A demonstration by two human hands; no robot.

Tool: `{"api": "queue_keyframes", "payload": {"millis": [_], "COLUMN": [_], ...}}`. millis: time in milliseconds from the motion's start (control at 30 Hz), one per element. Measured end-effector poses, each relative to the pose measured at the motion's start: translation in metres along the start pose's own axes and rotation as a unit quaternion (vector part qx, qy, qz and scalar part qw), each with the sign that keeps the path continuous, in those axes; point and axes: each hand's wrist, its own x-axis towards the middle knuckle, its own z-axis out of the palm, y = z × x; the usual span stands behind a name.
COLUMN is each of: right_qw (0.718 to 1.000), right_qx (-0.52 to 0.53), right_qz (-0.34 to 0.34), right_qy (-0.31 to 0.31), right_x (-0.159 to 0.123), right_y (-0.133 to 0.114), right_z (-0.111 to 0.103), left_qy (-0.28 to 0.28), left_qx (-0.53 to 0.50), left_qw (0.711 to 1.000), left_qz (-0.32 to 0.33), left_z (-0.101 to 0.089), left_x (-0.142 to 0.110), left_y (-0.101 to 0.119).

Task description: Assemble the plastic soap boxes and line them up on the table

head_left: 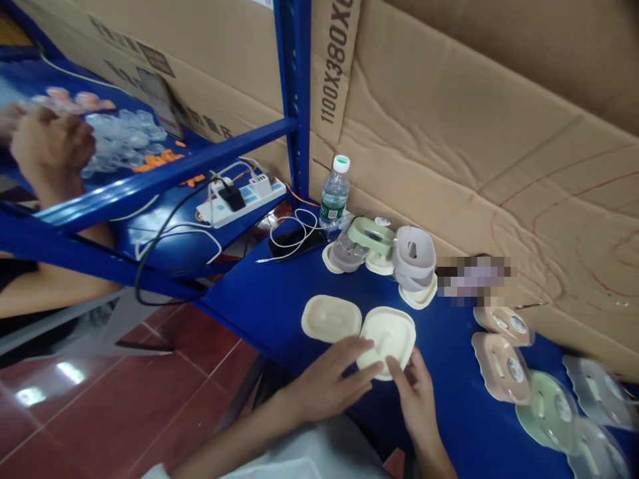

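Note:
My right hand (415, 389) grips a cream rounded plastic dish (390, 330) by its near right edge, thumb on top and fingers partly hidden behind. The dish is raised a little and tilted toward me. My left hand (335, 379) reaches across from the left with fingers stretched and apart; its fingertips lie on the dish's left and lower part. Just left of it, a second, more beige oval dish (331, 318) lies on the blue table (269, 303).
Stacked grey, green and cream plastic pieces (372, 238) stand behind, near a water bottle (334, 191) and a cabled phone (294, 243). Clear-covered peach and green dishes (549, 407) line the right. Past a blue metal frame (200, 159), another person's hand (52, 143) works beside small parts.

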Motion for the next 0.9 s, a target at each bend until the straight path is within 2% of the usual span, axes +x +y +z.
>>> {"api": "queue_keyframes", "payload": {"millis": [67,200,300,433,567,700,800,900], "right_qw": [0.999,0.994,0.990,0.976,0.934,0.895,0.864,0.831], "right_qx": [-0.018,-0.096,-0.138,-0.211,-0.319,-0.386,-0.422,-0.449], "right_qz": [0.014,0.022,0.005,-0.060,-0.160,-0.224,-0.273,-0.328], "right_qy": [0.024,0.045,0.028,-0.006,-0.006,-0.023,-0.027,0.004], "right_x": [0.003,0.010,0.016,0.028,0.039,0.043,0.047,0.056], "right_y": [0.000,0.010,0.020,0.023,0.020,0.017,0.001,-0.031], "right_z": [-0.008,-0.035,-0.051,-0.061,-0.059,-0.057,-0.056,-0.052], "left_qy": [-0.031,-0.129,-0.163,-0.163,-0.153,-0.146,-0.144,-0.146], "left_qx": [0.040,0.079,0.087,0.080,0.079,0.073,0.068,0.066], "left_qw": [0.998,0.984,0.974,0.973,0.975,0.977,0.978,0.977], "left_qz": [-0.028,-0.098,-0.130,-0.139,-0.142,-0.138,-0.137,-0.141], "left_z": [-0.013,-0.044,-0.054,-0.051,-0.046,-0.046,-0.046,-0.046], "left_x": [-0.002,-0.006,-0.014,-0.025,-0.029,-0.029,-0.029,-0.028], "left_y": [-0.020,-0.064,-0.079,-0.079,-0.077,-0.080,-0.082,-0.081]}}
